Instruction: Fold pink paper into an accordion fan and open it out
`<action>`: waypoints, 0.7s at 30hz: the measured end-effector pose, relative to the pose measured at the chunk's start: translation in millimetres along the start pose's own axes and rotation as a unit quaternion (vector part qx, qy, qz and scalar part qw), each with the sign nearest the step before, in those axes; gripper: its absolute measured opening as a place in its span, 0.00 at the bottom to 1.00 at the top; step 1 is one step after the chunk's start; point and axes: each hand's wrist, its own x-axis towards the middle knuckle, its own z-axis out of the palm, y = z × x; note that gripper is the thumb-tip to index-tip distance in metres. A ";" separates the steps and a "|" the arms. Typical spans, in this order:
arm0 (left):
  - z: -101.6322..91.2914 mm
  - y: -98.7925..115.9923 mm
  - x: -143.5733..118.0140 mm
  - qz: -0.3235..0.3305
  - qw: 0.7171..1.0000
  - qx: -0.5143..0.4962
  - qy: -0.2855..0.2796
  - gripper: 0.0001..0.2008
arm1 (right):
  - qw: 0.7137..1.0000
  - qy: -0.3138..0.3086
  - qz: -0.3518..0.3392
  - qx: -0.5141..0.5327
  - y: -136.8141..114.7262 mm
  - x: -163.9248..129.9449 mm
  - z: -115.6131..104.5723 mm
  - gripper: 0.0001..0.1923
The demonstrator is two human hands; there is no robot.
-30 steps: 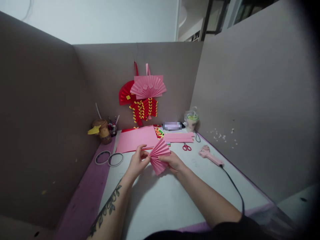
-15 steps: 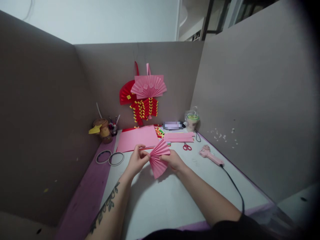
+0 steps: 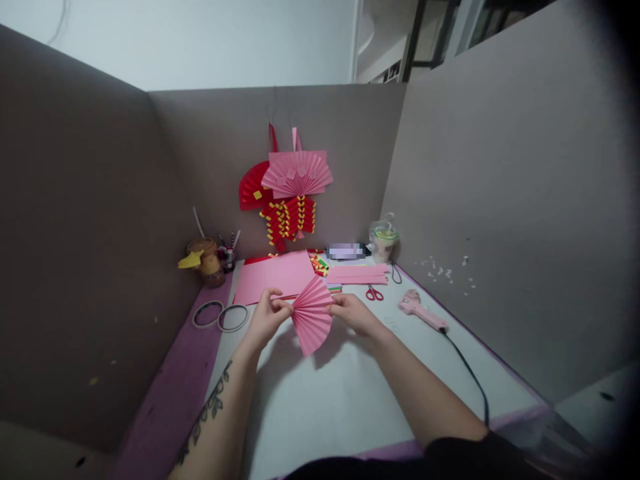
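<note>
A pleated pink paper fan point(image 3: 313, 317) is held up over the white table top, its folds spreading to the right. My left hand point(image 3: 267, 317) pinches the gathered point of the fan between thumb and fingers. At the fan's wide right edge, my right hand point(image 3: 354, 313) grips the paper with thumb and fingertips. Behind the fan lies a stack of pink paper sheets point(image 3: 273, 277) with red paper showing at its edges.
Red-handled scissors point(image 3: 374, 293) and pink paper strips point(image 3: 357, 275) lie at the back right. A corded pink glue gun point(image 3: 423, 312) rests at right. Two tape rolls point(image 3: 233, 319) lie at left. Paper fan decorations point(image 3: 297, 175) hang on the rear grey panel. A cup point(image 3: 384, 247) stands in the far corner.
The fan has shifted slightly left with my left hand. My right hand has slid back from the fan's face to its outer edge, leaving more pleats visible.
</note>
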 end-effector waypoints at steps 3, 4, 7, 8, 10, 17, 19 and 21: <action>1.6 2.1 -0.9 -0.011 1.000 -0.012 0.006 0.23 | 1.000 -0.008 0.000 -0.001 -2.1 -1.0 -3.9 0.11; 2.0 3.2 -1.2 -0.015 1.000 -0.014 0.007 0.23 | 1.000 -0.010 -0.002 0.003 -2.5 -1.1 -5.1 0.11; 1.2 8.0 -1.3 -0.019 0.999 -0.016 0.021 0.24 | 1.000 0.001 -0.013 0.022 -1.9 -0.3 -9.5 0.13; 0.1 10.0 -1.0 -0.018 0.999 -0.016 0.032 0.25 | 0.999 0.015 -0.018 0.030 -1.0 0.4 -11.2 0.14; -2.8 13.4 -0.2 -0.014 0.998 -0.013 0.056 0.25 | 0.998 0.046 -0.028 0.045 1.8 2.2 -13.9 0.15; -3.2 8.2 0.4 0.006 1.000 0.015 0.024 0.26 | 0.991 0.042 -0.030 0.120 10.7 4.4 -5.3 0.16; -0.3 5.1 -0.8 0.010 0.999 0.033 -0.005 0.25 | 0.991 0.002 -0.042 0.127 9.0 2.4 0.1 0.16; 2.5 4.4 -2.4 0.014 0.998 0.055 -0.028 0.25 | 0.991 -0.023 -0.046 0.124 6.1 -0.1 5.2 0.16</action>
